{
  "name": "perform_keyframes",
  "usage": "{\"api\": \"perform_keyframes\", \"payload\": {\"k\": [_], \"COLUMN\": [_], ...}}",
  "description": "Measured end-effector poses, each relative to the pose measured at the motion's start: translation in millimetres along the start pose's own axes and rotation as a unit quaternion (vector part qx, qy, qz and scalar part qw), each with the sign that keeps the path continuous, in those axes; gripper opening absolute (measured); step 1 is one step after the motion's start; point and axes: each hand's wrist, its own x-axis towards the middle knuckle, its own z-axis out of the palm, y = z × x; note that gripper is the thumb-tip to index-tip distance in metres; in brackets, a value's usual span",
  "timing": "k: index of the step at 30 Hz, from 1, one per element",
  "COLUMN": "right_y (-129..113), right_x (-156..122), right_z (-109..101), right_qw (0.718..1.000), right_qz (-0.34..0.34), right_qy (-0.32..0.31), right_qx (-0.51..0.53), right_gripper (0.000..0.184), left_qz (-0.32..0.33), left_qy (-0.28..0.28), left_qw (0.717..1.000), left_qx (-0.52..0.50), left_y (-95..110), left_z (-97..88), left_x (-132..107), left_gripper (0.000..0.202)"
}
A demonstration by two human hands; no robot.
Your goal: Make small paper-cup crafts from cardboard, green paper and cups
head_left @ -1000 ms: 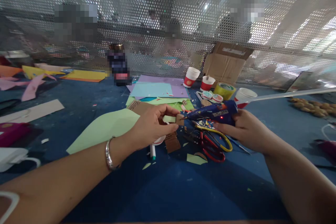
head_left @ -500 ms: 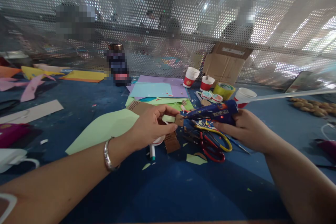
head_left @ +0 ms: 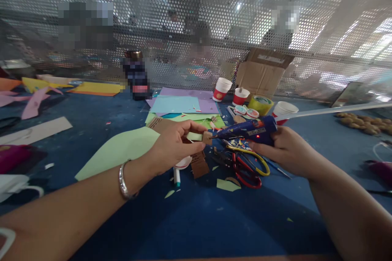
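Observation:
My left hand [head_left: 173,147] pinches a small brown cardboard piece [head_left: 207,138] between thumb and fingers, held just above the blue table. My right hand [head_left: 286,150] grips a blue hot glue gun [head_left: 249,129] whose nozzle points left and touches the cardboard piece. A long clear glue stick [head_left: 330,111] juts out of the gun's back toward the right. A silver bangle [head_left: 123,179] is on my left wrist.
Below the gun lie red scissors [head_left: 245,168] and yellow-handled scissors [head_left: 259,159]. A light green sheet [head_left: 122,149], a brown corrugated strip [head_left: 199,164], a marker [head_left: 177,175], paper cups [head_left: 222,89], a tape roll [head_left: 261,104] and a cardboard box [head_left: 265,74] surround them. Perforated mesh [head_left: 196,28] walls the back.
My left hand and the cardboard piece have shifted slightly left and down, and the gun's nozzle has followed it. Otherwise the scene is the same.

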Motion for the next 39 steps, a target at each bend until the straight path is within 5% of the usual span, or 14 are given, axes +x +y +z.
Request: {"api": "perform_keyframes", "payload": {"k": [39], "right_y": [-5.0], "right_x": [1.2], "right_z": [-0.6], "right_qw": [0.999], "right_qz": [-0.029], "right_qy": [0.006], "right_qx": [0.019], "right_gripper": [0.024], "left_qz": [-0.002], "left_qy": [-0.008], "left_qw": [0.998], "left_qx": [-0.069], "left_y": [4.0], "left_z": [4.5], "left_x": [2.7], "left_gripper": [0.032]}}
